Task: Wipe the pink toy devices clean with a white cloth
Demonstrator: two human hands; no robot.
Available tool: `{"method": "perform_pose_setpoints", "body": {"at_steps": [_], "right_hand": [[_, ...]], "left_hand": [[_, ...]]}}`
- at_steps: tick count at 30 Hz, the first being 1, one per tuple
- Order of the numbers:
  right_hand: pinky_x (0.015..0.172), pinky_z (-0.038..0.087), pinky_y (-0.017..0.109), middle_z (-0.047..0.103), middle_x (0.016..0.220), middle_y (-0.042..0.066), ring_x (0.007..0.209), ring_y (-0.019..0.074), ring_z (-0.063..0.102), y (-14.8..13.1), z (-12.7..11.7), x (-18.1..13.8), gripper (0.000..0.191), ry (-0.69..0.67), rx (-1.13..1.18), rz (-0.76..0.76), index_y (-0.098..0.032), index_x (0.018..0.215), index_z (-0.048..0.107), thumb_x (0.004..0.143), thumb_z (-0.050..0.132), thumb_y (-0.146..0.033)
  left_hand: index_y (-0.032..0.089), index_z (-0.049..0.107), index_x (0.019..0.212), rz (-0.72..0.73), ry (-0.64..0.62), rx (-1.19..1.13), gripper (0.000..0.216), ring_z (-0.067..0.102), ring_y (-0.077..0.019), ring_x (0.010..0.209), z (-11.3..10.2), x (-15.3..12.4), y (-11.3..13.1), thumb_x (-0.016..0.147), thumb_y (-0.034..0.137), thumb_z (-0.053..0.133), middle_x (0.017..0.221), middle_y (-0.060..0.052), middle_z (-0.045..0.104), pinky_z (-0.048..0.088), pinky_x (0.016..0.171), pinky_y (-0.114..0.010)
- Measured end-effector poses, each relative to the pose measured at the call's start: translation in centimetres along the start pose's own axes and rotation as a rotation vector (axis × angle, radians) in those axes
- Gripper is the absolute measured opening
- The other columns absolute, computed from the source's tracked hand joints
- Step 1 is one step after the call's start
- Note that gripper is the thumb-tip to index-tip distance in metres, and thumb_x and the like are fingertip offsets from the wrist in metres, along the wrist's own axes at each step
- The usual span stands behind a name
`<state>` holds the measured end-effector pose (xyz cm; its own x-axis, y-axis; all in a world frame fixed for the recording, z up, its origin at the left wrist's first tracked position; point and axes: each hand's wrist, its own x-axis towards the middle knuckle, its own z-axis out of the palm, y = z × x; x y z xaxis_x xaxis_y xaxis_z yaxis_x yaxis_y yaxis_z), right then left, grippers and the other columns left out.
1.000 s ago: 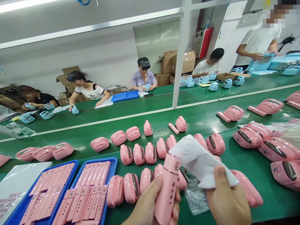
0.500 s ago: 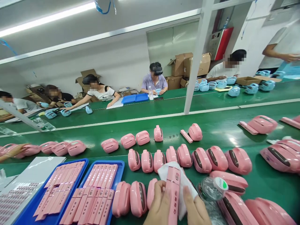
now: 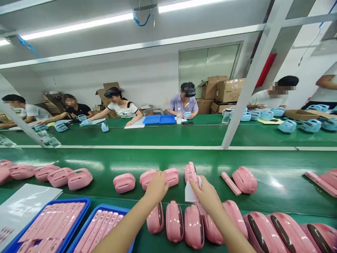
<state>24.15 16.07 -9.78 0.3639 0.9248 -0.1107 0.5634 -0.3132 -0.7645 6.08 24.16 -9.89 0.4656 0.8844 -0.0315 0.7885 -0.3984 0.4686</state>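
Observation:
My left hand (image 3: 156,188) reaches out over the green belt (image 3: 276,182) and closes over the top of a pink case (image 3: 145,176); its fingertips are hidden. Beside it, my right hand (image 3: 206,195) holds a white cloth (image 3: 189,192) and a pink piece at its fingertips, right next to an upright pink case (image 3: 189,169). Another pink case (image 3: 172,175) lies between the two hands. A row of pink cases (image 3: 175,221) stands under my forearms.
Two blue trays (image 3: 79,205) of pink strips (image 3: 52,221) sit at the front left by a white sheet (image 3: 23,203). A loose pink strip (image 3: 230,182) and a case (image 3: 244,179) lie to the right. A slanted white post (image 3: 244,95) rises mid-belt. Several people (image 3: 184,102) work opposite with blue cases (image 3: 286,125).
Both hands have moved forward from my lap to the belt's cases. The view has tilted up. The pink stick has left my left hand, which now rests on a case.

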Motion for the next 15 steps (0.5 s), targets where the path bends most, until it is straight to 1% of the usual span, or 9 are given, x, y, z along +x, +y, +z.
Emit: {"method": "perform_pose_setpoints", "body": {"at_steps": [2, 4, 6, 8, 9, 11, 12, 13, 15], "right_hand": [[0.074, 0.047, 0.039, 0.058, 0.078, 0.005, 0.074, 0.0203, 0.059, -1.1, 1.2, 3.4, 0.034, 0.013, -0.211, 0.037, -0.012, 0.104, 0.053, 0.095, 0.042, -0.042], [0.075, 0.049, 0.037, 0.058, 0.08, 0.003, 0.074, 0.0176, 0.059, -1.8, 2.6, 6.5, 0.031, 0.027, -0.38, 0.053, -0.012, 0.103, 0.055, 0.096, 0.044, -0.04], [0.075, 0.05, 0.036, 0.059, 0.083, 0.004, 0.076, 0.0165, 0.06, -2.0, 4.1, 9.3, 0.031, 0.039, -0.51, 0.064, -0.012, 0.101, 0.056, 0.097, 0.044, -0.041], [0.075, 0.051, 0.036, 0.06, 0.084, 0.004, 0.077, 0.0165, 0.06, -1.9, 5.5, 11.8, 0.033, 0.039, -0.613, 0.077, -0.012, 0.1, 0.057, 0.097, 0.044, -0.042], [0.075, 0.051, 0.036, 0.06, 0.084, 0.004, 0.078, 0.0165, 0.06, -1.7, 6.2, 12.9, 0.033, 0.032, -0.655, 0.081, -0.012, 0.1, 0.057, 0.097, 0.044, -0.042], [0.077, 0.051, 0.036, 0.06, 0.086, 0.005, 0.08, 0.0168, 0.061, -1.2, 7.7, 14.6, 0.034, -0.001, -0.718, 0.079, -0.012, 0.102, 0.057, 0.097, 0.045, -0.043], [0.078, 0.051, 0.037, 0.06, 0.088, 0.005, 0.082, 0.0172, 0.061, -1.0, 8.5, 15.3, 0.034, -0.025, -0.74, 0.073, -0.012, 0.103, 0.057, 0.097, 0.046, -0.043], [0.079, 0.051, 0.037, 0.06, 0.09, 0.006, 0.083, 0.0175, 0.061, -0.6, 9.3, 15.8, 0.034, -0.051, -0.754, 0.065, -0.011, 0.104, 0.057, 0.096, 0.047, -0.043], [0.08, 0.051, 0.038, 0.06, 0.093, 0.006, 0.085, 0.0183, 0.06, 0.1, 10.9, 16.4, 0.033, -0.1, -0.763, 0.06, -0.011, 0.107, 0.057, 0.095, 0.05, -0.041]], "left_hand": [[0.014, 0.055, 0.114, -0.026, -0.004, 0.107, 0.03, 0.051, -0.0261, 0.116, 1.6, 3.9, -2.1, 0.087, 0.026, 0.055, 0.122, -0.01, 0.056, 0.04, 0.097, -0.051], [0.014, 0.058, 0.109, -0.041, -0.037, 0.168, 0.026, 0.057, -0.0231, 0.106, 3.5, 6.6, -3.4, 0.087, 0.028, 0.057, 0.115, -0.008, 0.06, 0.046, 0.091, -0.048], [0.014, 0.06, 0.104, -0.049, -0.065, 0.192, 0.023, 0.061, -0.0203, 0.097, 4.8, 7.9, -3.8, 0.088, 0.029, 0.056, 0.106, -0.007, 0.063, 0.05, 0.086, -0.044], [0.013, 0.061, 0.102, -0.042, -0.076, 0.184, 0.02, 0.061, -0.0194, 0.095, 5.1, 8.0, -3.8, 0.088, 0.028, 0.055, 0.103, -0.006, 0.064, 0.051, 0.084, -0.042], [0.013, 0.061, 0.1, -0.033, -0.079, 0.17, 0.018, 0.061, -0.0198, 0.095, 4.8, 7.6, -3.6, 0.088, 0.025, 0.054, 0.101, -0.006, 0.064, 0.05, 0.083, -0.042], [0.012, 0.061, 0.096, -0.008, -0.085, 0.123, 0.014, 0.059, -0.0217, 0.098, 3.1, 6.3, -3.4, 0.087, 0.015, 0.051, 0.098, -0.007, 0.065, 0.048, 0.084, -0.042], [0.012, 0.062, 0.093, 0.009, -0.093, 0.089, 0.016, 0.058, -0.0235, 0.098, 1.9, 5.4, -3.3, 0.083, 0.009, 0.049, 0.095, -0.008, 0.065, 0.047, 0.083, -0.041], [0.012, 0.062, 0.092, 0.025, -0.092, 0.052, 0.019, 0.057, -0.0245, 0.098, 0.7, 4.4, -3.3, 0.079, 0.007, 0.048, 0.094, -0.009, 0.065, 0.045, 0.084, -0.041], [0.017, 0.06, 0.09, 0.061, -0.088, -0.036, 0.023, 0.055, -0.0215, 0.096, -1.8, 2.1, -3.3, 0.074, 0.008, 0.047, 0.095, -0.005, 0.065, 0.044, 0.083, -0.035]]}}
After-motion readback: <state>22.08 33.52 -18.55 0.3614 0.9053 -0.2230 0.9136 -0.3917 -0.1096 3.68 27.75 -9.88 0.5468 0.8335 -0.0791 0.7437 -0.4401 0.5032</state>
